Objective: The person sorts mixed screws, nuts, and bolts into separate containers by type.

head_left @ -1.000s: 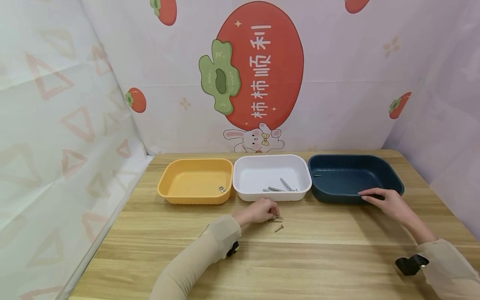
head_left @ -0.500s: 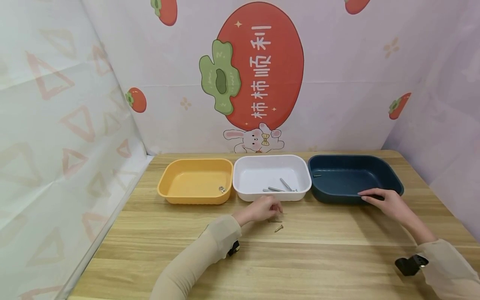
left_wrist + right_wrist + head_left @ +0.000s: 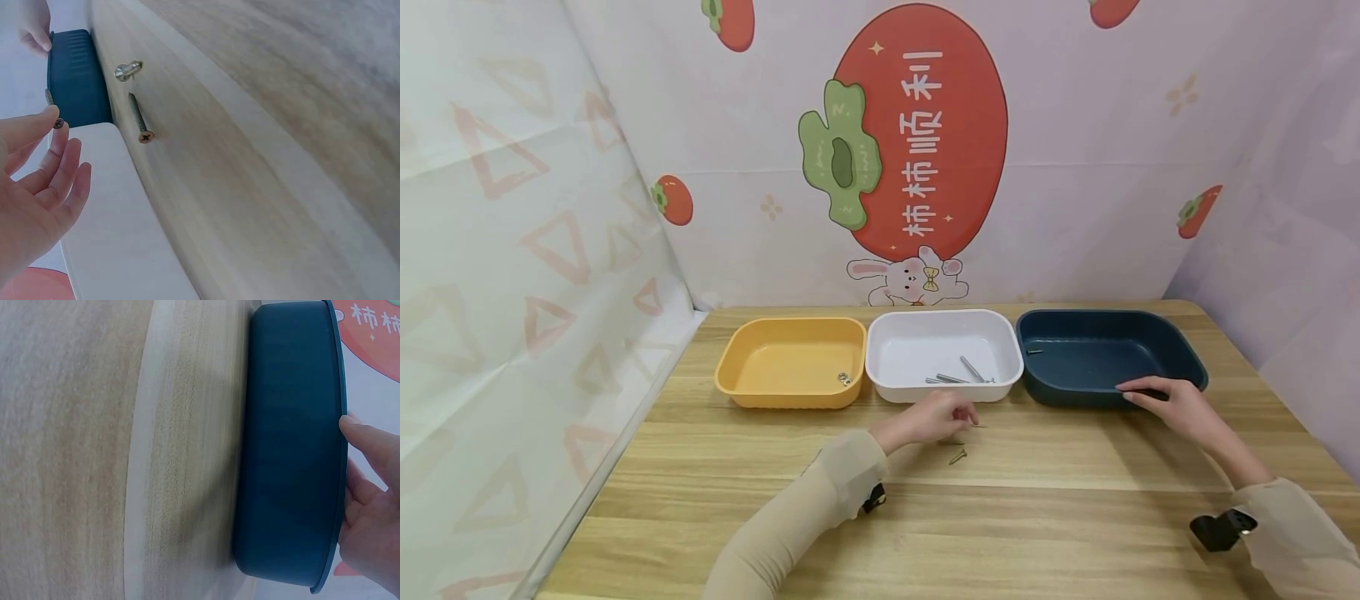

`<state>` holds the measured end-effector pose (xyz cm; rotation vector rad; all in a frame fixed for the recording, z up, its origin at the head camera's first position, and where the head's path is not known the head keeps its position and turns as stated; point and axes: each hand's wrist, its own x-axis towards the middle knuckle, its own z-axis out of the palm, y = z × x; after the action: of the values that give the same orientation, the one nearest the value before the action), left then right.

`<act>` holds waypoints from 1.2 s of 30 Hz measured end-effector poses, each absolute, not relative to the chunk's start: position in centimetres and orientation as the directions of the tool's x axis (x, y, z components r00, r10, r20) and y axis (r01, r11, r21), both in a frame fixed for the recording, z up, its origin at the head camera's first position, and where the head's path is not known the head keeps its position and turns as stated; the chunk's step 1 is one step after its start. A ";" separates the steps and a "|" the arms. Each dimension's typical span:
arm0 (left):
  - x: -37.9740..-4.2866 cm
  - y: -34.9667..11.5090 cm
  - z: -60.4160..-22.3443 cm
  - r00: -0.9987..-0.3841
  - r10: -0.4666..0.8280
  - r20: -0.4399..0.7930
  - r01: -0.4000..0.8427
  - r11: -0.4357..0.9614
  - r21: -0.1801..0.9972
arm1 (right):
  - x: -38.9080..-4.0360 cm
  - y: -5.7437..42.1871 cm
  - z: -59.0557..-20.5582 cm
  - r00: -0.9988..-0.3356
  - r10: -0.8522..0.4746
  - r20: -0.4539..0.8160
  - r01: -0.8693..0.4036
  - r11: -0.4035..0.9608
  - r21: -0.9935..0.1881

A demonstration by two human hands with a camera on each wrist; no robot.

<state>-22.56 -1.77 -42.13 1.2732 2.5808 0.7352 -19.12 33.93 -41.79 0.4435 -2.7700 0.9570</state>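
Note:
My left hand (image 3: 942,418) is just in front of the white bin (image 3: 910,394), low over the table. Between thumb and index finger it pinches a screw (image 3: 50,98), head pointing down in the left wrist view, while the other fingers curve loosely. Below that hand, a brass-coloured screw (image 3: 957,457) and a longer dark screw (image 3: 140,119) lie on the wood. At the right, my right hand (image 3: 1176,406) grips the front rim of the dark blue bin (image 3: 294,450), thumb outside and fingers inside. One small screw (image 3: 1034,352) lies at that bin's left end.
A yellow bin (image 3: 790,399) stands left of the white one, with a few small nuts (image 3: 844,379) in its corner. Several silver bolts (image 3: 972,368) lie in the white bin. The three bins form a row before a printed backdrop (image 3: 1075,233) at the table's rear.
My left hand has lifted a screw from the group on the table and shifted slightly right with it. The right hand stays on the dark blue bin's rim.

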 end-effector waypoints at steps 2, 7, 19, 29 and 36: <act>-22.5 -1.6 -42.0 -0.623 0.780 0.064 0.696 0.514 0.501 | -19.1 33.9 -41.7 -0.941 -0.220 0.257 -0.332 0.750 -0.572; -22.6 -0.8 -41.6 -0.624 0.777 0.083 0.690 0.498 0.525 | -19.0 33.8 -41.6 -0.940 -0.221 0.261 -0.335 0.749 -0.571; -22.9 1.5 -40.9 -0.630 0.768 0.112 0.699 0.498 0.513 | -19.0 33.8 -41.6 -0.938 -0.222 0.265 -0.338 0.748 -0.571; -23.3 3.1 -40.4 -0.646 0.748 0.151 0.702 0.504 0.504 | -19.0 34.0 -41.8 -0.939 -0.227 0.256 -0.338 0.740 -0.581; -23.6 4.3 -40.1 -0.675 0.718 0.169 0.667 0.498 0.554 | -19.0 34.0 -41.8 -0.938 -0.228 0.262 -0.341 0.741 -0.578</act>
<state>-23.56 4.28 -40.10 1.2262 2.6456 0.9208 -18.98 33.98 -41.83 0.4559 -2.7663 0.9691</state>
